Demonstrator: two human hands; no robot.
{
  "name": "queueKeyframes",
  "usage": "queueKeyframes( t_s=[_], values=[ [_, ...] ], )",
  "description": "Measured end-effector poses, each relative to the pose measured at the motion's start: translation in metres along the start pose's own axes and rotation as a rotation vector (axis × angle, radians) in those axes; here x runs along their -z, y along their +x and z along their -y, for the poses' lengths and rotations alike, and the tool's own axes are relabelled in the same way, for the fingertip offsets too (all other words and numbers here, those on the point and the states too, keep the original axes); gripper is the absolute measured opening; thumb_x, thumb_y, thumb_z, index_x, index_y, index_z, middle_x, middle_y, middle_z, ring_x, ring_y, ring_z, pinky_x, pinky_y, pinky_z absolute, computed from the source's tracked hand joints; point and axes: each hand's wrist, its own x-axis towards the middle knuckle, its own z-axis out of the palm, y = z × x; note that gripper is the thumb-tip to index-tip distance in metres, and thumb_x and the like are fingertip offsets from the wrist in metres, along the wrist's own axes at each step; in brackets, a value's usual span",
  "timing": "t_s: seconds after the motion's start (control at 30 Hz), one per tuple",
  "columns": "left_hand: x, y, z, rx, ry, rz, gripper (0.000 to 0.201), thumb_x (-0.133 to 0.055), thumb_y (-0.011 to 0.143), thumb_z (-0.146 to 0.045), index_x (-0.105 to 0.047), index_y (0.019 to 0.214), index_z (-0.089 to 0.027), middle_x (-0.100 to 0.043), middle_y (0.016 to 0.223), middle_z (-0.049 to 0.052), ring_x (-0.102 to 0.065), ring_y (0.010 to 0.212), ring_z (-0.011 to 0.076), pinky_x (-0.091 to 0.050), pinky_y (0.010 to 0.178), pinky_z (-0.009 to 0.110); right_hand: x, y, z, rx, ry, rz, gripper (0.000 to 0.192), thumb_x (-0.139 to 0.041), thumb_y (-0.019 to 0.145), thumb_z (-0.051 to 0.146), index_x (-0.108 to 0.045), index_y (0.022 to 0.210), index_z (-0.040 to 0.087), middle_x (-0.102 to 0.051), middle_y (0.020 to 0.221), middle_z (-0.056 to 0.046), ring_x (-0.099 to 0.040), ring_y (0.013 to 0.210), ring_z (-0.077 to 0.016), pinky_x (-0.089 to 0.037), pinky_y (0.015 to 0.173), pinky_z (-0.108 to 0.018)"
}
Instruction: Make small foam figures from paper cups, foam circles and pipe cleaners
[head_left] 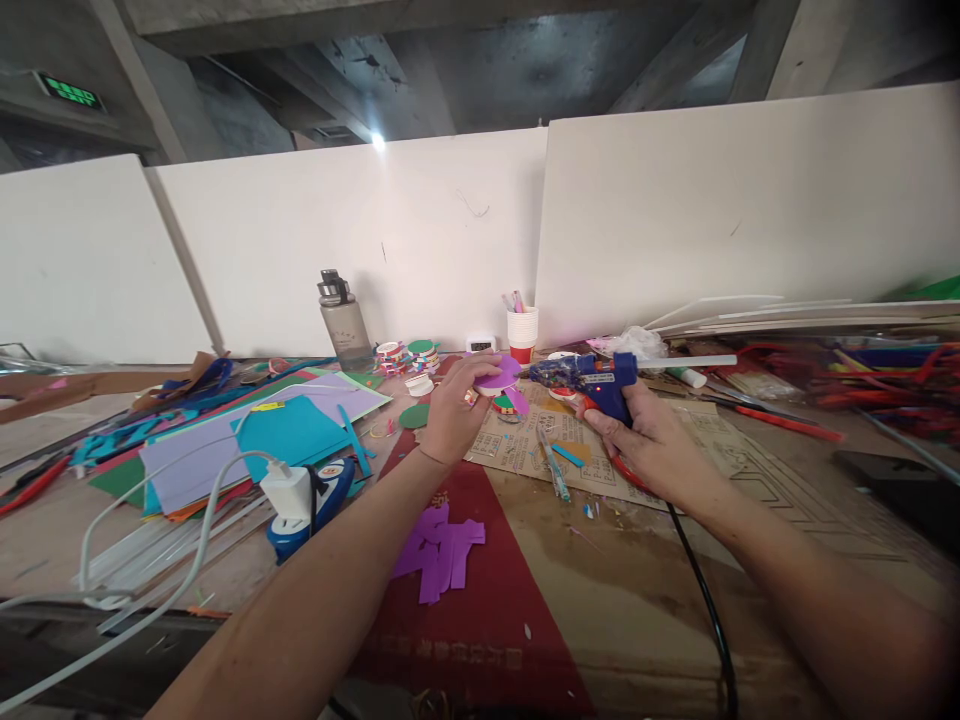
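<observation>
My right hand (637,425) is wrapped round the handle of a blue hot glue gun (611,385), its nozzle pointing left and a white glue stick (697,362) sticking out of its back. Close to the nozzle, my left hand (461,400) grips a small round paper piece (499,374) with a purple top and a purple strip hanging from its side. Part of that piece is hidden by my fingers. Purple paper strips (442,550) lie in a loose pile below my left forearm. A green paper disc (414,416) rests left of my left hand.
Coloured paper sheets (292,435) and a power strip (330,495) with a white plug lie at left. At the back stand a water bottle (345,325) and paper cups (522,330) with pens. A pen (555,465) lies on printed cardboard. The gun's black cable (701,580) runs toward me.
</observation>
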Motion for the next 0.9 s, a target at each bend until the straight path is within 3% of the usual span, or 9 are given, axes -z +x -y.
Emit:
queueKeyframes(
  t_s=[0.2,0.4,0.67,0.9],
  values=[
    [0.0007,0.0004,-0.0021,0.012,0.001,0.008,0.035,-0.051,0.074,0.002,-0.060,0.099,-0.021,-0.070,0.113,0.006,-0.062,0.114,0.0193,-0.048,0.101,0.043,0.0008,-0.0005,-0.0010,-0.005,-0.021,0.006,0.030,-0.050,0.091,0.044,-0.052,0.112,0.022,-0.067,0.091,-0.007,-0.062,0.085,-0.0263,-0.049,0.071,-0.038],
    [0.0015,0.0006,-0.0017,0.029,0.011,0.019,0.037,-0.051,0.073,0.002,-0.060,0.099,-0.021,-0.070,0.113,0.006,-0.062,0.114,0.0201,-0.048,0.101,0.044,0.0012,-0.0009,-0.0007,0.006,-0.019,0.005,0.039,-0.049,0.091,0.042,-0.050,0.124,0.021,-0.066,0.100,-0.009,-0.061,0.094,-0.0287,-0.049,0.081,-0.042],
    [0.0004,0.0000,-0.0019,0.011,0.006,0.015,0.038,-0.051,0.073,0.005,-0.061,0.098,-0.021,-0.070,0.113,0.006,-0.061,0.114,0.0187,-0.047,0.101,0.042,0.0004,-0.0018,-0.0009,0.019,-0.013,0.005,0.031,-0.049,0.092,0.039,-0.053,0.116,0.021,-0.066,0.112,-0.010,-0.061,0.100,-0.0280,-0.048,0.086,-0.041],
    [0.0008,0.0011,-0.0033,0.034,-0.003,0.007,0.037,-0.051,0.074,0.005,-0.061,0.098,-0.021,-0.070,0.112,0.005,-0.062,0.114,0.0192,-0.048,0.100,0.043,-0.0003,-0.0016,-0.0030,0.048,-0.038,-0.022,0.039,-0.051,0.091,0.039,-0.050,0.126,0.021,-0.065,0.118,-0.010,-0.060,0.103,-0.0283,-0.047,0.091,-0.043]
  ],
)
